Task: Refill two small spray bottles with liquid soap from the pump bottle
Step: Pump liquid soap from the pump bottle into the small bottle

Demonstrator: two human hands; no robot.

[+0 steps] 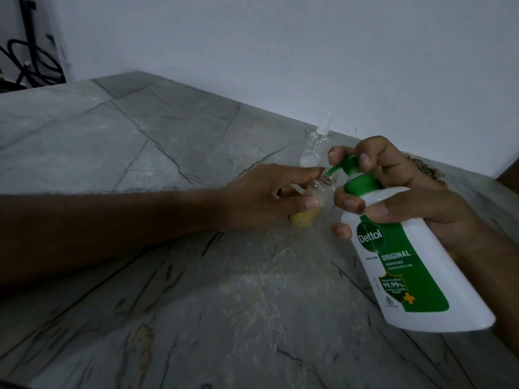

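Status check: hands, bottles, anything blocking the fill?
Left hand grips open spray bottle, yellow soap inside. Right hand holds pump bottle, nozzle at its neck. Second spray bottle capped behind. Nothing blocking.

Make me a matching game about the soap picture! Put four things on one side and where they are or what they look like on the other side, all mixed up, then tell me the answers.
Things:
1. pump bottle
2. open small bottle
3. capped spray bottle
4. pump nozzle

Descriptions:
A. standing alone near the wall, holding nothing yellow
B. white with a green label, tilted in the right hand
C. green, its tip at a bottle's open mouth
D. gripped by the left hand, yellow soap at the bottom

Pairs: 1-B, 2-D, 3-A, 4-C
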